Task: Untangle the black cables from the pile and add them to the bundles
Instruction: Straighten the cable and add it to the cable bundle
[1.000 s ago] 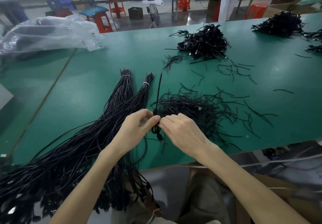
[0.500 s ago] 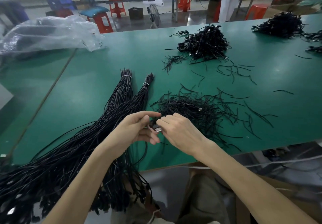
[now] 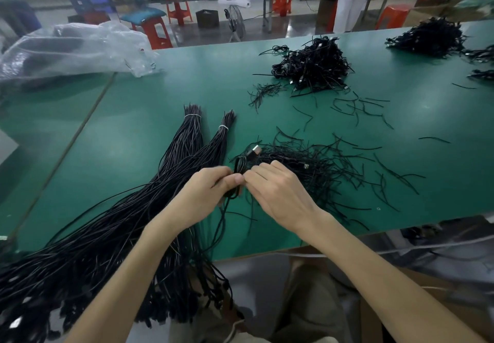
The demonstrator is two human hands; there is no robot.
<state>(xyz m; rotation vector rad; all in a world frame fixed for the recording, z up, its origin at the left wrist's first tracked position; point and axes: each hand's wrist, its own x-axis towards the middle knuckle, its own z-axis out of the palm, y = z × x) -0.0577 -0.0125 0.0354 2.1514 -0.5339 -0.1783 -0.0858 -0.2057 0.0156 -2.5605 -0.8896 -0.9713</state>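
My left hand (image 3: 207, 193) and my right hand (image 3: 278, 191) meet over the near part of the green table (image 3: 139, 142), both pinching one coiled black cable (image 3: 238, 167). Its silver plug (image 3: 256, 151) sticks up just beyond my fingers. To the right of my hands spreads a loose pile of black cables and ties (image 3: 315, 171). On the left lie two long tied bundles (image 3: 187, 150), each banded in white near the far tip, their tails hanging over the table's front edge.
Another tangled black heap (image 3: 311, 66) sits mid-table, a third heap (image 3: 427, 36) at the far right. Loose ties (image 3: 358, 107) lie scattered between. A clear plastic bag (image 3: 72, 48) covers the far left corner. Stools and a blue bench stand behind.
The straight black strand that stood up between my hands is gone. The cable's loop and silver plug now rise above my fingers, and both hands have shifted slightly.
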